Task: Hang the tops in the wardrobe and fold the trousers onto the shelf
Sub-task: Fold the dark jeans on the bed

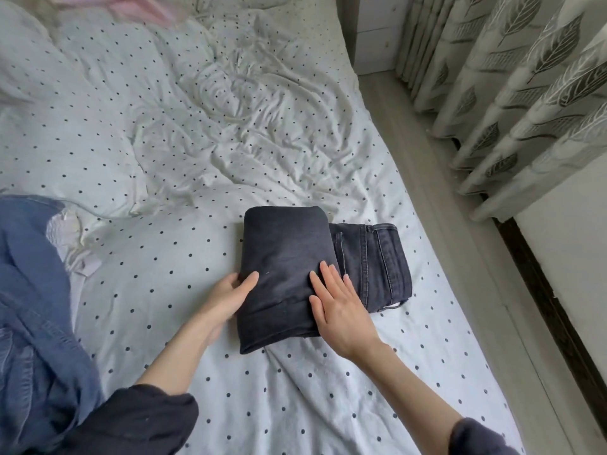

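- A pair of dark grey jeans lies folded into a thick packet on the bed, a little toward 4 o'clock from the middle of the view.
- The folded legs form the top layer; the waistband end, with its seams and stitching, sticks out from under that layer at 3 o'clock.
- The left hand grips the packet's edge at 9 o'clock: the thumb lies on top of the denim and the fingers curl beneath the fold, mostly hidden.
- The right hand rests flat on top of the packet toward 4 o'clock, its fingers straight and slightly spread, pressing the layers.
- Both forearms are bare below dark pushed-up sleeves.
- The bed wears a white sheet with small dark dots, rumpled toward 12 o'clock.
- A blue denim garment lies heaped at 8 o'clock, apart from the jeans.
- A blurred pink cloth sits at 11 o'clock.
- Leaf-patterned curtains hang at 2 o'clock beyond the bed's edge.
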A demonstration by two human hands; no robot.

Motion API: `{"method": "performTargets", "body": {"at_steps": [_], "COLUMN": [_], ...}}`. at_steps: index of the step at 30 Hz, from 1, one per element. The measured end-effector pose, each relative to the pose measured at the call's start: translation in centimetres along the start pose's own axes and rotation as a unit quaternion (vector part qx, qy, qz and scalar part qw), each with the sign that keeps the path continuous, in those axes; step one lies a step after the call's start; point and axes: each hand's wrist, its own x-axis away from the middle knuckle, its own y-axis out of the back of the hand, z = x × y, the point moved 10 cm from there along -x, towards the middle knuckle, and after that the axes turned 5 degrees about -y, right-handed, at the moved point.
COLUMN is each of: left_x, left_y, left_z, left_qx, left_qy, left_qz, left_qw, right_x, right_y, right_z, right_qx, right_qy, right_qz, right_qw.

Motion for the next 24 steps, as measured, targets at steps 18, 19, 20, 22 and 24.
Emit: {"method": "performTargets", "body": {"at_steps": [18, 19, 20, 22, 24], "left_x": [3.5, 3.8, 4.3, 5.2, 5.7], "left_y": [1.2, 1.6, 1.9, 3.1, 3.7], "left_z": [-9.4, -10.6, -11.9, -14.2, -16.0], "left_qx": [-0.063, -0.077, -0.089, -0.13, -0.256], "left_qy": [-0.069, -0.095, -0.122, -0.175, -0.211], "left_qz": [0.022, 0.016, 0.006, -0.043, -0.099], "left_qw": [0.995, 0.992, 0.989, 0.975, 0.938], "right_x": [0.8, 0.7, 0.5, -0.4, -1.7], "right_y": [0.8, 0.6, 0.3, -0.6, -1.4], "right_z": [1.1, 1.9, 2.8, 5.1, 7.0], "right_qx": [-0.157, -0.184, -0.213, -0.258, -0.267], "right_qy": [-0.037, -0.038, -0.038, -0.028, -0.004], "right_qz": [0.057, 0.056, 0.057, 0.076, 0.099], "right_qw": [0.985, 0.981, 0.975, 0.963, 0.958]}}
